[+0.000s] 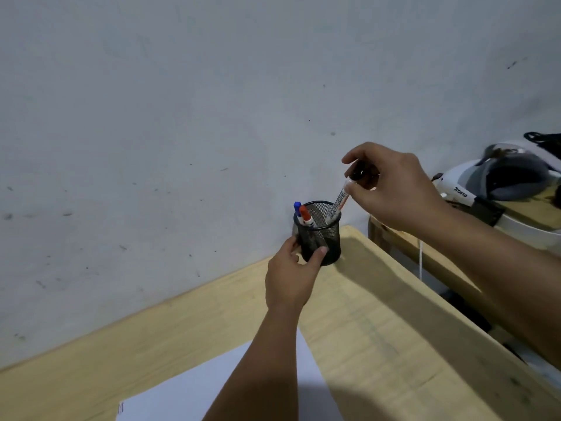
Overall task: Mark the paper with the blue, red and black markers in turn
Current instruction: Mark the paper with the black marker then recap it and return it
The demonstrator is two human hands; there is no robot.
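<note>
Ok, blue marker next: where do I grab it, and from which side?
Pinch the blue marker by its capped top, coming straight down from above. Only that end clears the mesh cup rim; the red marker leans against it, so keep the pinch high and narrow.

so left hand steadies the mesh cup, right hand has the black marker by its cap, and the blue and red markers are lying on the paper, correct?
Not quite. In the head view the blue marker and red marker stand in the mesh cup, not on the paper. The rest holds: left hand, right hand, black marker.
</note>
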